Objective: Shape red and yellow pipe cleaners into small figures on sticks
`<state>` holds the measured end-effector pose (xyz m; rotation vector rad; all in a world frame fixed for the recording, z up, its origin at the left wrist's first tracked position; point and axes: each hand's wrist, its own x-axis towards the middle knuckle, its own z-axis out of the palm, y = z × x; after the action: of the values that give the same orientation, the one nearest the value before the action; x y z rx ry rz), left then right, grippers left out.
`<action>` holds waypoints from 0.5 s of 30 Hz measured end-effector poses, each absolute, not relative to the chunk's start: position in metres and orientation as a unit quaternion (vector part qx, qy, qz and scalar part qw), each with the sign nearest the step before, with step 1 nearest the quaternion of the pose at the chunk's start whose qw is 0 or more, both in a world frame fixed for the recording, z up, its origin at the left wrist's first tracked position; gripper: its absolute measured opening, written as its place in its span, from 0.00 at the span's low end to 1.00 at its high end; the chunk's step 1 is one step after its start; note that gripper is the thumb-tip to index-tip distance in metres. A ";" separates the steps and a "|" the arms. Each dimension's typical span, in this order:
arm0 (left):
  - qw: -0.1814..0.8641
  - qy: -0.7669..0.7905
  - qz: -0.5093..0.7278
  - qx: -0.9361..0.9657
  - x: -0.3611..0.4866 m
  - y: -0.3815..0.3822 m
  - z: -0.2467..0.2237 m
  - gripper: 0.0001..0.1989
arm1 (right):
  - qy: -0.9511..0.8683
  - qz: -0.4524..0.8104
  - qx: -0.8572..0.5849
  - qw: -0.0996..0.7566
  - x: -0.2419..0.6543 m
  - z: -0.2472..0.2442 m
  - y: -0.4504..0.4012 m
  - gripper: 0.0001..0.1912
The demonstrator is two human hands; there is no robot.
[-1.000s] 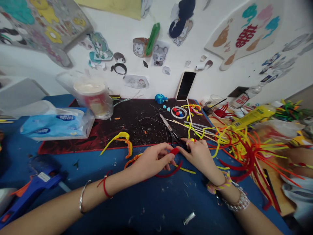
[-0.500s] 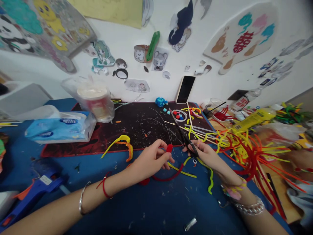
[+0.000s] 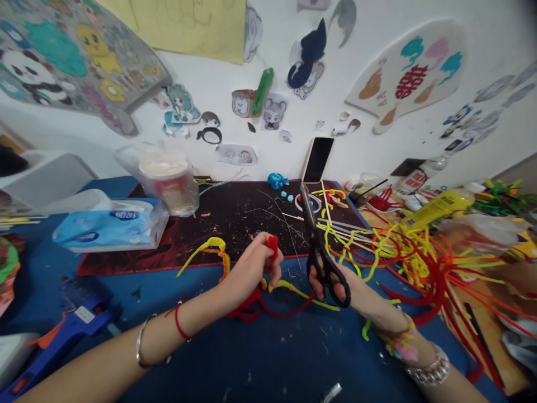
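Observation:
My left hand (image 3: 255, 262) pinches a small red fuzzy piece (image 3: 273, 246) between thumb and fingers. Black-handled scissors (image 3: 318, 254) are in my right hand (image 3: 335, 282), blades together and pointing up and away toward the phone. A red pipe cleaner (image 3: 287, 314) curves below and between the hands, its left end near a red fuzzy bundle (image 3: 247, 310) partly hidden by my left wrist. Under my left fingers and to their right lies a yellow pipe cleaner strip (image 3: 302, 292). A yellow and orange bent piece (image 3: 215, 243) rests left of my left hand.
A phone (image 3: 319, 160) leans on the wall behind a dark mat (image 3: 180, 240). Tissues (image 3: 111, 223), a bagged cup (image 3: 168, 179) and a blue glue gun (image 3: 75, 319) stand or lie left. Tangled pipe cleaners (image 3: 436, 268) and a yellow bottle (image 3: 440, 206) are right.
My left hand has moved left and slightly up with the red piece. The scissors have turned more upright, their handles now in fuller view, and my right hand has shifted slightly down.

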<state>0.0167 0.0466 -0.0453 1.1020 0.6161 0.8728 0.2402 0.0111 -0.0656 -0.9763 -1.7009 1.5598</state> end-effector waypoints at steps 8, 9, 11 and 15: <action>0.703 0.263 0.476 0.458 0.008 0.061 -0.042 0.06 | -0.689 0.615 -0.304 0.235 0.239 -0.065 0.004 0.36; 0.691 0.267 0.480 0.470 0.007 0.061 -0.041 0.06 | -0.694 0.618 -0.298 0.220 0.237 -0.064 0.003 0.37; 0.664 0.281 0.488 0.493 0.007 0.062 -0.040 0.08 | -0.702 0.622 -0.292 0.187 0.233 -0.063 0.001 0.39; 0.629 0.312 0.479 0.527 0.006 0.062 -0.036 0.05 | -0.713 0.620 -0.297 0.138 0.229 -0.065 -0.001 0.36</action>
<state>0.0060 0.0624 -0.0359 1.2085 0.7151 1.0970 0.2286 -0.0010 -0.0655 -0.8588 -2.0627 1.7935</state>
